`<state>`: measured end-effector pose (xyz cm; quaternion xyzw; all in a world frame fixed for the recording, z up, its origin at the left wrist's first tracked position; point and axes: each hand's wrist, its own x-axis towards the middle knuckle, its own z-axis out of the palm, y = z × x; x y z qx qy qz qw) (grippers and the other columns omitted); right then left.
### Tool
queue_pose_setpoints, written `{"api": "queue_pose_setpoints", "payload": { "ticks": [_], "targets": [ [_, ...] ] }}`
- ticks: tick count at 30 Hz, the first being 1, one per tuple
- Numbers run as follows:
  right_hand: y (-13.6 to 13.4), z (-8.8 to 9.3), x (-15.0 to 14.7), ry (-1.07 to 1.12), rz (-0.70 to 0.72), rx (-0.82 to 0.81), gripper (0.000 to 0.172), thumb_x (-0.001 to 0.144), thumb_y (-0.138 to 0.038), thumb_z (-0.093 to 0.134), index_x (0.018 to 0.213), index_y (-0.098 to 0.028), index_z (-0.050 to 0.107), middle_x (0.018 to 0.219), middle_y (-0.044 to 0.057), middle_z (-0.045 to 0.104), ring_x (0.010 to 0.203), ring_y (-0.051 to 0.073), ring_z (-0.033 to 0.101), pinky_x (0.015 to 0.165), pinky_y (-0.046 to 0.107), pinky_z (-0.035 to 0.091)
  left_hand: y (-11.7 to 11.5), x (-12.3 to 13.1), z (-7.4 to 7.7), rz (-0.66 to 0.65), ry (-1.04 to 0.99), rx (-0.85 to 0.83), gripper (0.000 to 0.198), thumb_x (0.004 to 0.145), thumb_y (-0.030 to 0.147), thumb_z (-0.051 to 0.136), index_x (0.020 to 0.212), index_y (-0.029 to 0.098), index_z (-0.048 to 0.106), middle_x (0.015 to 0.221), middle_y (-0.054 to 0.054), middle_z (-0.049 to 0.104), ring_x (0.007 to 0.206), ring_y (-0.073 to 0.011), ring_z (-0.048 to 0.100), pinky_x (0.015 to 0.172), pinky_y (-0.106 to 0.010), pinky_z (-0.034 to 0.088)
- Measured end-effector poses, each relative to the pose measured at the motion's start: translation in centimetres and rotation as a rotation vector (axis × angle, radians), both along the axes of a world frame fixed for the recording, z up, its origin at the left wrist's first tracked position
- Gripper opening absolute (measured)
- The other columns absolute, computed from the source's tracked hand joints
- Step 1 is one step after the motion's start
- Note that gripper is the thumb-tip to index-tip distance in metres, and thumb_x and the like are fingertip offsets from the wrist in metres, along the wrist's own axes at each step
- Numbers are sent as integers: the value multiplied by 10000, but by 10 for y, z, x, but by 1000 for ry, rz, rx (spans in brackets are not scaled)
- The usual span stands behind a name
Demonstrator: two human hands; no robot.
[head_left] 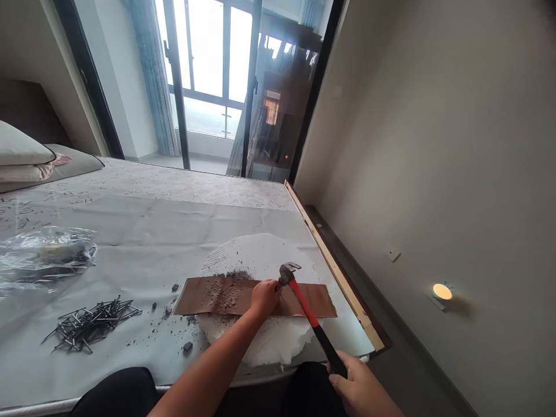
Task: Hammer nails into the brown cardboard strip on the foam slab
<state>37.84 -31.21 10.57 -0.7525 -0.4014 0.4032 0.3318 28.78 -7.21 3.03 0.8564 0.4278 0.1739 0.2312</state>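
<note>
My left hand [264, 296] rests on a brown strip [310, 298], fingertips pinched round what looks like a nail, mostly hidden. Right beside those fingertips is the steel head of a claw hammer [304, 302]. My right hand [354, 379] grips the hammer's black handle end; the shaft above it is red. Many small holes and grey crumbs mark the strip left of my left hand. Beneath the strip lies a rough white slab [269, 252] with dark grit along it. A loose heap of nails [93, 324] lies to the left.
A grey-white sheet [143, 231] covers the bed, with grey lumps [187, 347] scattered on it. Clear plastic wrapping [47, 255] sits at far left, below pillows [26, 145]. A wooden edge strip [330, 260] runs along the right side near the wall [434, 145].
</note>
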Motion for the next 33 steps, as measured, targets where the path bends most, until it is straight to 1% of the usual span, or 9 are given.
{"api": "queue_pose_setpoints", "payload": {
  "ticks": [4, 8, 11, 13, 16, 22, 26, 29, 33],
  "targets": [
    [-4, 3, 1, -9, -59, 62, 164, 715, -268, 460, 812, -177, 557, 636, -1, 531, 627, 163, 502, 587, 251, 382, 0, 0, 0, -8, -13, -2, 214, 800, 276, 490, 822, 213, 693, 910, -66, 688, 840, -194, 601, 705, -270, 374],
    [-2, 1, 1, 40, -80, -7, 127, 680, -273, 466, 739, -183, 534, 538, -37, 442, 535, 139, 441, 539, 244, 350, 1, 0, -1, -11, -12, -3, 217, 800, 277, 486, 810, 213, 694, 900, -66, 690, 844, -194, 602, 704, -265, 376],
    [-1, 7, 0, 12, -47, -24, 106, 638, -255, 461, 695, -185, 516, 558, -28, 451, 559, 144, 445, 564, 249, 356, 1, -1, -1, -14, -10, 11, 208, 798, 272, 492, 807, 218, 693, 892, -65, 691, 838, -198, 607, 694, -266, 376],
    [-2, 16, -2, -27, -54, -9, 135, 669, -279, 447, 740, -188, 516, 578, -24, 463, 567, 150, 454, 579, 257, 366, 1, -1, 0, -17, -9, 8, 206, 799, 277, 496, 813, 216, 692, 906, -65, 693, 835, -199, 609, 694, -269, 377],
    [-2, 21, -5, 5, -68, -32, 157, 725, -314, 409, 783, -195, 493, 529, -52, 399, 488, 137, 408, 516, 255, 350, 1, -1, 3, -20, 4, -15, 202, 797, 275, 501, 830, 211, 690, 925, -63, 692, 846, -200, 609, 704, -269, 380],
    [-1, 2, -4, -43, 3, -2, 129, 647, -200, 406, 711, -172, 514, 650, 9, 541, 644, 166, 510, 612, 257, 388, -1, -1, 5, -34, 52, -2, 213, 791, 212, 475, 789, 213, 688, 919, -62, 685, 882, -203, 599, 739, -281, 385],
    [-4, 4, -2, -76, -7, 33, 181, 700, -251, 422, 809, -160, 535, 748, 39, 591, 707, 186, 538, 656, 272, 403, -1, -1, 2, -46, 41, 8, 192, 771, 192, 481, 753, 197, 672, 929, -72, 675, 876, -203, 590, 760, -291, 384],
    [-2, -3, -5, -53, -34, 34, 106, 700, -213, 423, 741, -177, 514, 625, -4, 532, 615, 153, 503, 577, 243, 380, 2, -2, -1, -23, -69, -8, 173, 729, 145, 482, 781, 196, 640, 868, -51, 661, 826, -177, 582, 723, -265, 385],
    [3, -16, -8, -12, -79, -59, 72, 654, -163, 415, 659, -187, 482, 531, -31, 474, 539, 134, 473, 523, 232, 355, 7, -6, -4, 57, -327, -74, 215, 696, 133, 469, 885, 187, 557, 752, -8, 597, 717, -144, 548, 655, -239, 394]
  ]
}}
